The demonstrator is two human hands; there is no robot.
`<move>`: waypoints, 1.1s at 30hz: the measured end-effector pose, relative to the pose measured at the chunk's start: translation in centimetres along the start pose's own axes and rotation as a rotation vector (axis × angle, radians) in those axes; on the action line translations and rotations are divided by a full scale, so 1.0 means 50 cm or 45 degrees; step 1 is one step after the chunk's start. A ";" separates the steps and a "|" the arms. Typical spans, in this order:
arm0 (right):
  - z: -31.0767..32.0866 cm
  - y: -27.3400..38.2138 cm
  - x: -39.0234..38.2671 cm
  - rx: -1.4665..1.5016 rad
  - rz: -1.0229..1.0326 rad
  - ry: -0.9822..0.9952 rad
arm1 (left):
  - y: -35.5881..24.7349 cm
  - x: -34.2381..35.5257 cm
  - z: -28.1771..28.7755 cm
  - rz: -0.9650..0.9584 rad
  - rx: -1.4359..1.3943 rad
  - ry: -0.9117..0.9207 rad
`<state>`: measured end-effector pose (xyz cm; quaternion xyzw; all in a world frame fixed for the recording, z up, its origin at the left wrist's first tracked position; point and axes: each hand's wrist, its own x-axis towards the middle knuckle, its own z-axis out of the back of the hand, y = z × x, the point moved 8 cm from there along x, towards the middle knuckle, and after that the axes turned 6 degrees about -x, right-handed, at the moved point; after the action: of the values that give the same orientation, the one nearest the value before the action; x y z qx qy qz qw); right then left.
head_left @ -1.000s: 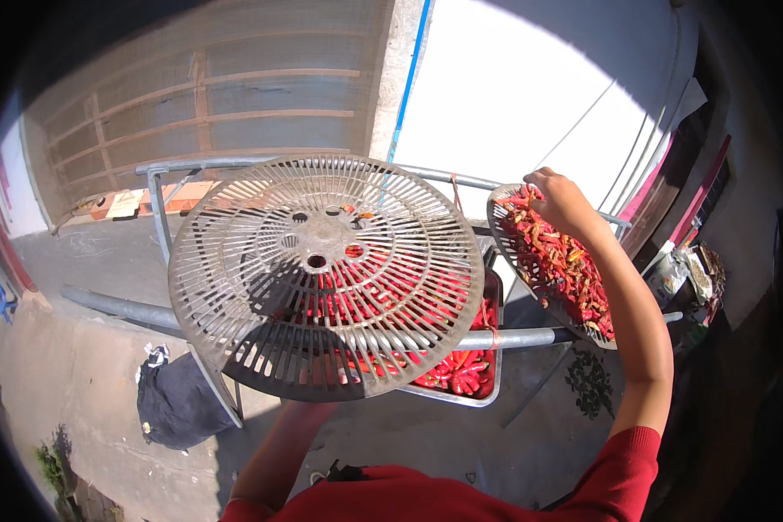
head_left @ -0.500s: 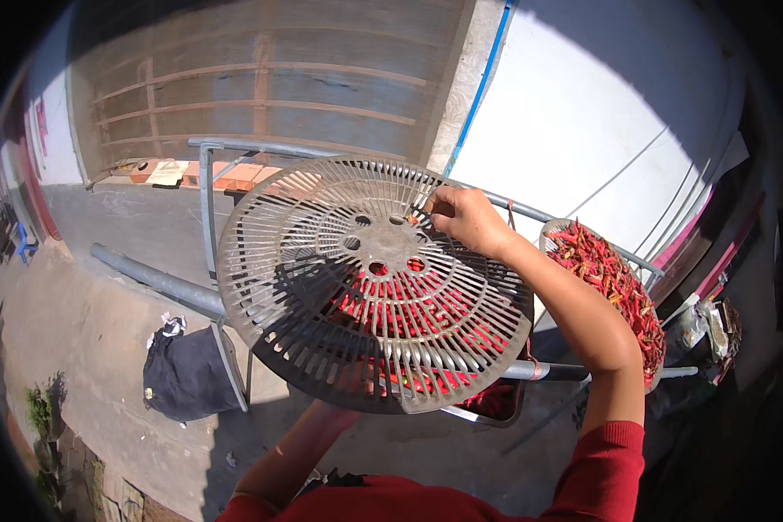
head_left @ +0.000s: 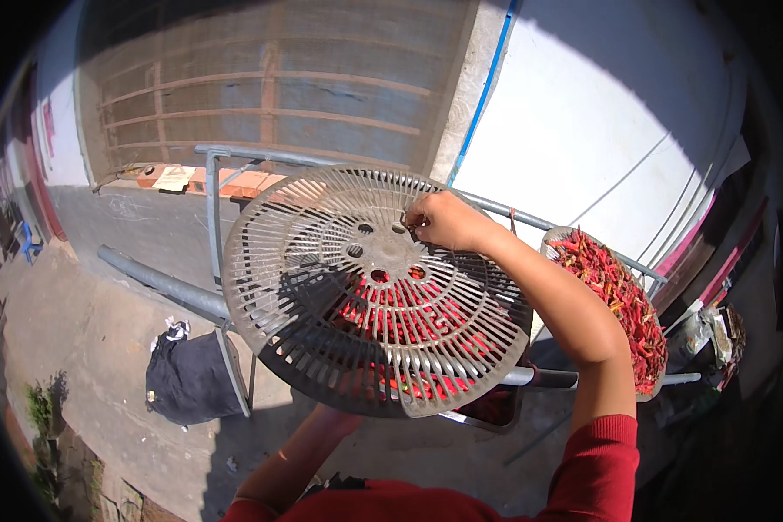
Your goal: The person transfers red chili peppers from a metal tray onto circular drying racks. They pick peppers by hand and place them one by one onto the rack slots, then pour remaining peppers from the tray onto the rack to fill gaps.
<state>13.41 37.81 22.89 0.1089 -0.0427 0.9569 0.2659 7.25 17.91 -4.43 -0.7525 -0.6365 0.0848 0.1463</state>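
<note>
A round grey slatted tray [head_left: 391,251], with holes around its hub, is tilted up in front of me. My right hand [head_left: 451,221] bends over its far right part. Its fingers are pinched together at the slats beside the hub; what is between the fingertips is too small to make out. My left hand [head_left: 337,421] reaches under the near rim and holds the tray there, its fingers mostly hidden by the slats. Red chillies [head_left: 409,317] show through the slats and holes, lying beneath the tray.
A metal pipe rack [head_left: 161,280] surrounds the tray. On its right stands a second tray heaped with red chillies [head_left: 613,300]. Part of a dark container [head_left: 498,414] shows under the near rim. A black bag [head_left: 193,378] lies on the concrete floor at left. A white wall [head_left: 583,104] rises behind.
My right hand has shifted slightly left and closer to the hub, its fingers bunching over the slats. The tray and my left hand stay almost where they were.
</note>
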 end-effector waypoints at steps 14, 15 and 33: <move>-0.024 -0.078 0.010 0.942 -0.486 0.329 | 0.014 0.015 -0.024 0.242 -0.881 0.260; -0.021 -0.073 0.013 0.842 -0.447 0.328 | 0.016 0.018 -0.020 0.289 -1.041 0.144; 0.012 -0.110 0.021 0.581 -0.546 0.130 | 0.043 -0.004 -0.034 0.968 -2.624 -0.077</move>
<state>15.49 42.92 23.85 0.1240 0.2104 0.8681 0.4320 9.77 17.19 -3.54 -0.6583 -0.1320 -0.4297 -0.6037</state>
